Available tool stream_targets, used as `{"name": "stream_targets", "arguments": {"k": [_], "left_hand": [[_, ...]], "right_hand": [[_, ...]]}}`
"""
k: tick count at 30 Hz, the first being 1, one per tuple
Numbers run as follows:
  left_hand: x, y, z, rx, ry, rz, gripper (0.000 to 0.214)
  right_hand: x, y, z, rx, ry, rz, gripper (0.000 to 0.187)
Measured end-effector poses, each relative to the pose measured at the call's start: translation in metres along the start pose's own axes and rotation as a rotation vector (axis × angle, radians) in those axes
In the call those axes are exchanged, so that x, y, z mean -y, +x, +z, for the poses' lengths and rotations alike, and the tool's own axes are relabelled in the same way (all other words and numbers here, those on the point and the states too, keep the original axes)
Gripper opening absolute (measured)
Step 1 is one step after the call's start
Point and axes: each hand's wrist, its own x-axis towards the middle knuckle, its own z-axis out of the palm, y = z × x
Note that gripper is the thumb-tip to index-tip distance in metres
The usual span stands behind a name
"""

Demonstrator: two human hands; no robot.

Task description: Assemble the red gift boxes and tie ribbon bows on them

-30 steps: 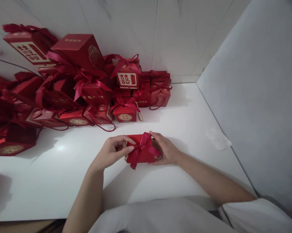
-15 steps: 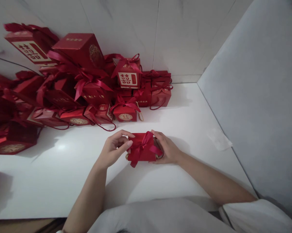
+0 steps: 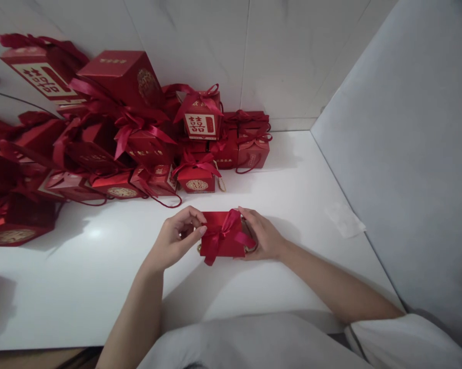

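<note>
Heaped against the wall, beyond and left of the small red box (image 3: 223,243): a pile of similar red boxes (image 3: 131,138), likely kept clear of the bare counter (image 3: 285,292). At the box's left end, left hand (image 3: 173,241), fingers (image 3: 200,231) curled, thumb and forefinger pinching the edge, seemingly to steady it. On top, a ribbon bow (image 3: 225,231). At the right end, right hand (image 3: 264,240), cupped and pressed to the side, bracing. Well right of the box, a paper scrap (image 3: 344,219).
</note>
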Motion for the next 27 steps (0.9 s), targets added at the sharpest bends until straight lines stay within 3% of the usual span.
{"name": "stream_targets", "arguments": {"k": [10,18,27], "left_hand": [[-0.006,-0.004,-0.003,0.057,0.295,0.038,0.013],[-0.003,-0.005,0.000,-0.041,0.470,0.341,0.012],[0.006,0.001,0.007,-0.080,0.449,0.152,0.021]], "right_hand": [[0.001,-0.001,-0.002,-0.016,-0.057,-0.053,0.121],[0.000,0.001,-0.002,-0.256,-0.325,-0.196,0.093],[0.000,0.003,0.001,-0.390,-0.580,-0.248,0.080]]}}
